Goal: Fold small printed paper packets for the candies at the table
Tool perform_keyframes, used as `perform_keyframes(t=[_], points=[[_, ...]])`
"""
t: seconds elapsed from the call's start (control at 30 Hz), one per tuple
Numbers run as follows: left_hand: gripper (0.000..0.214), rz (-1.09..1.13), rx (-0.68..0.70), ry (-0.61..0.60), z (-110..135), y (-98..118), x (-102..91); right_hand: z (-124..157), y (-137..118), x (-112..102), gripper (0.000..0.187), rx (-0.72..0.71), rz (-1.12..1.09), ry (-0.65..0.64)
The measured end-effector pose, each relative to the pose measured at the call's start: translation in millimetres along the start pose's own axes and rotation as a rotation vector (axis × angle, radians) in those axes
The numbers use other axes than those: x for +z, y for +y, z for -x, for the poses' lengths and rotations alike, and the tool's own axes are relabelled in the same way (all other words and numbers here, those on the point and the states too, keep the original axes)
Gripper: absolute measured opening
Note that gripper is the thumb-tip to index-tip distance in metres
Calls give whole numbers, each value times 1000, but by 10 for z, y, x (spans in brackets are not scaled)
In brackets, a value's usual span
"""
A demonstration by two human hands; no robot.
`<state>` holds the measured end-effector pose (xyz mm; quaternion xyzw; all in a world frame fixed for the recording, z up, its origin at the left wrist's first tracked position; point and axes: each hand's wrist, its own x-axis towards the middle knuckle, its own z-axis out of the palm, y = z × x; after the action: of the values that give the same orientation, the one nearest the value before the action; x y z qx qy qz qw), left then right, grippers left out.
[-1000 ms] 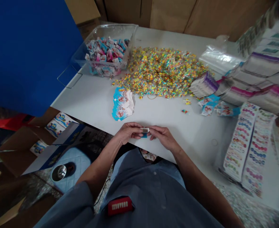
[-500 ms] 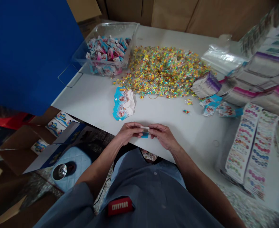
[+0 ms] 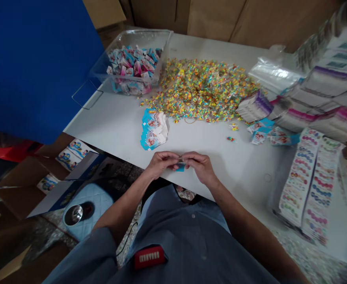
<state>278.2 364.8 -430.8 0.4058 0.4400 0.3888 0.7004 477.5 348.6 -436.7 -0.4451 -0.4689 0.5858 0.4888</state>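
Observation:
At the table's front edge, my left hand (image 3: 162, 163) and my right hand (image 3: 199, 166) meet, both closed with fingertips pinched on a small blue and white card box (image 3: 180, 168). Its upper end lies between my fingers, which hide much of it. Just beyond my left hand is a fanned stack of flat blue and white cartons (image 3: 153, 130). Farther back spreads a big heap of small clear packets with colourful pieces (image 3: 206, 88). One loose packet (image 3: 230, 139) lies in front of the heap, to the right.
A clear plastic bin (image 3: 132, 79) of folded small boxes stands at the back left. Banded carton stacks (image 3: 329, 83) and printed sticker sheets (image 3: 300, 173) fill the right side. An open cardboard box (image 3: 22, 185) and a pale blue stool (image 3: 98, 201) are at lower left.
My right fingers have shifted slightly inward and the box's pale upper end now looks narrower, more closed between my fingertips. The view has turned slightly; the things on the table stay put.

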Motion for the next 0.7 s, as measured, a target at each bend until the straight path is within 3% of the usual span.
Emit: perform_keyframes(t=[0.13,0.27,0.43,0.7], points=[[23,-164,300,-21,45,-71,-38,66,59,-108,22,-380,311,-105],[24,-286,366,-113,86,-35,-88,53,62,-175,27,-498,430,-137],[29,-358,393,-154,73,35,-109,26,45,-109,20,-416,384,-72],[28,-345,255,-88,58,137,-39,45,-20,-22,15,-199,277,-17]])
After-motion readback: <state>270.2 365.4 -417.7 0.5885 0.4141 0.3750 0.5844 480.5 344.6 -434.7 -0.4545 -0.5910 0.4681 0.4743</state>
